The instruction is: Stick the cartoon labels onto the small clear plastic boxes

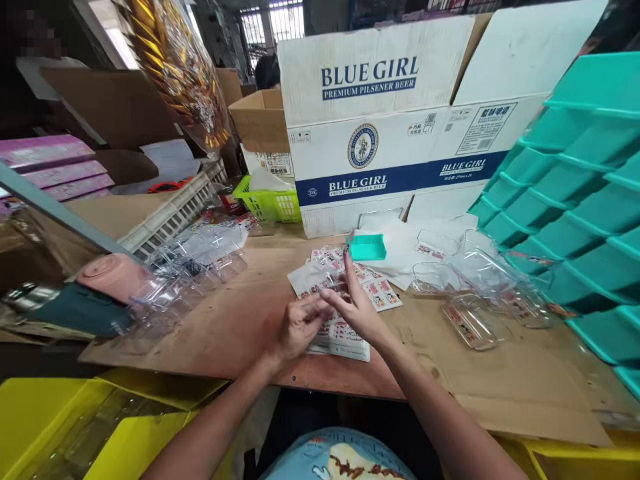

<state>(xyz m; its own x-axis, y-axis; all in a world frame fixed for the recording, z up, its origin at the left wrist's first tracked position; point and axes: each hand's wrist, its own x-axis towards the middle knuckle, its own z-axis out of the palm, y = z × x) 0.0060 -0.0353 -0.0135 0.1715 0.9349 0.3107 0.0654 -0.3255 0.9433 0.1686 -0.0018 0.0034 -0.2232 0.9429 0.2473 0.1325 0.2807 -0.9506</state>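
My left hand [299, 325] is closed, its fingertips pinched together at the near edge of a clear plastic case [336, 283]. Whatever lies between those fingertips is too small to make out. My right hand [361, 308] grips the case from the right, thumb reaching across to the left fingertips and the other fingers stretched along its far side. Under both hands lie several white sticker sheets [383, 293] with red printed figures. Just beyond the right fingertips sits a small turquoise tray [369, 247].
Clear cases with stickers [473, 323] lie on the right, by stacked turquoise bins [575, 173]. Nested clear plastic shells [185, 273] and a pink cup [115, 277] are left. A white beer carton [380, 133] and green basket [275, 203] stand behind; yellow boxes [150, 433] sit below.
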